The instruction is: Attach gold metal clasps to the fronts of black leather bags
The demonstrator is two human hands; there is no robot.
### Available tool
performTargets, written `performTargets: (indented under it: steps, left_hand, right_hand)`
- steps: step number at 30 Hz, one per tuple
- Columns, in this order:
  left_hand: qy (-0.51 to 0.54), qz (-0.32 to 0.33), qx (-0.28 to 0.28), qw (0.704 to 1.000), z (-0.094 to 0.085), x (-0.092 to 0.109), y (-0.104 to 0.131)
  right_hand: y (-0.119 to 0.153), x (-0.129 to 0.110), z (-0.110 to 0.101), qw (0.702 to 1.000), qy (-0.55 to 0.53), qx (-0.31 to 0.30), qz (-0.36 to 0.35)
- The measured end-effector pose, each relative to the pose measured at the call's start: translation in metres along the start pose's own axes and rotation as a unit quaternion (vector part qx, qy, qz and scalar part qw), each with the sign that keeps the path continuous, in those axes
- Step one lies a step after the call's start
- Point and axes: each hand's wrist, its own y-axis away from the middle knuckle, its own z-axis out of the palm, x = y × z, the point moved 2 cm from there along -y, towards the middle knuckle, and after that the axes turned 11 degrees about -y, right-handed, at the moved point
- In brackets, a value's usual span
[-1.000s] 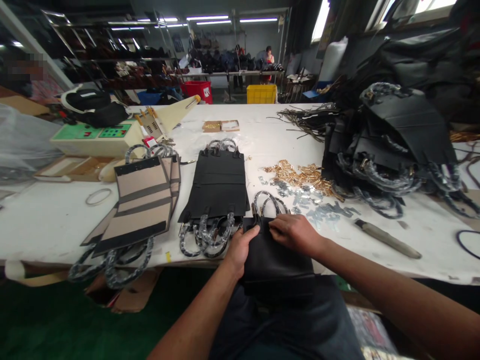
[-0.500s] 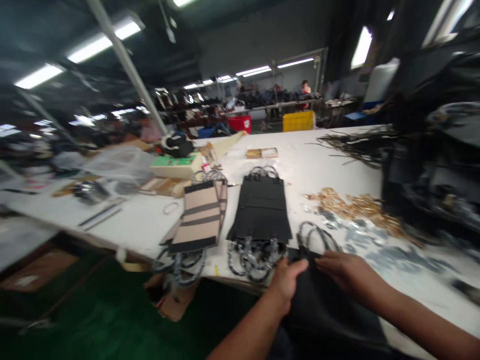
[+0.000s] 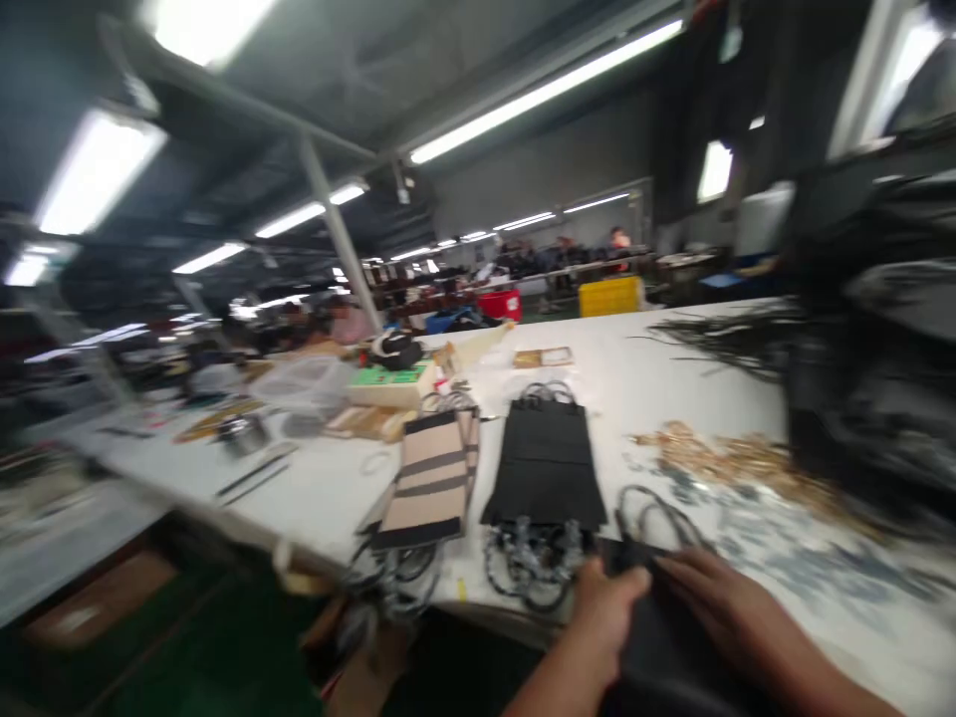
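A black handbag [image 3: 672, 647] with thin loop handles [image 3: 653, 513] is at the table's front edge, its lower part cut off by the frame. My left hand [image 3: 608, 607] grips its left upper edge, thumb on the front face and fingers curled behind. On the right of the bag, my right hand [image 3: 721, 597] lies with fingers stretched along the face; its thumb is hidden. Just left of my hands rests a stack of black bag panels [image 3: 548, 463] with patterned handles at both ends. Beside it is a stack of beige-and-black striped panels [image 3: 425, 478]. Motion blurs the view.
Gold metal pieces [image 3: 717, 453] and plastic-wrapped bits [image 3: 792, 538] are scattered at right, near a dark pile [image 3: 866, 398]. Black strips [image 3: 724, 339] lie behind. A green-topped box [image 3: 388, 383], a clear plastic container [image 3: 306, 383] and a metal can [image 3: 243, 433] stand at left.
The camera view has tilted up and turned left, so the table and stacks appear lower and further right. My left hand keeps its grip on the bag; my right hand stays on it.
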Motion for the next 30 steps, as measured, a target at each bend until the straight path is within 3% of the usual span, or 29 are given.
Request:
performTargets:
  steps: [2, 5, 9, 14, 18, 24, 27, 30]
  left_hand:
    - [-0.033, 0.055, 0.003, 0.998, 0.000, 0.008, -0.010]
    - [-0.171, 0.118, 0.094, 0.974, -0.005, 0.012, -0.030]
    - [-0.241, 0.156, 0.096, 0.953, -0.007, 0.008, -0.033]
    - [-0.280, 0.158, 0.095, 0.942, -0.002, 0.009, -0.034]
    - [-0.295, 0.147, 0.108, 0.938, -0.001, 0.009, -0.040]
    - [-0.303, 0.129, 0.097, 0.939, -0.002, -0.001, -0.051]
    - [-0.305, 0.126, 0.121, 0.936, -0.002, -0.009, -0.056]
    - [-0.319, 0.119, 0.139, 0.930, -0.001, -0.015, -0.050]
  right_hand:
    - [-0.006, -0.024, -0.015, 0.999, -0.021, -0.009, 0.034]
    - [-0.014, -0.027, -0.040, 0.995, -0.019, 0.024, 0.093]
    - [-0.012, 0.006, -0.075, 0.981, 0.009, 0.087, 0.174]
    - [-0.031, 0.069, -0.102, 0.948, 0.099, 0.077, 0.291]
    - [-0.060, 0.107, -0.106, 0.939, 0.129, 0.071, 0.312]
    - [-0.104, 0.146, -0.092, 0.926, 0.158, 0.062, 0.338]
    - [-0.119, 0.154, -0.089, 0.927, 0.162, 0.050, 0.334]
    - [-0.118, 0.147, -0.087, 0.938, 0.142, 0.040, 0.314]
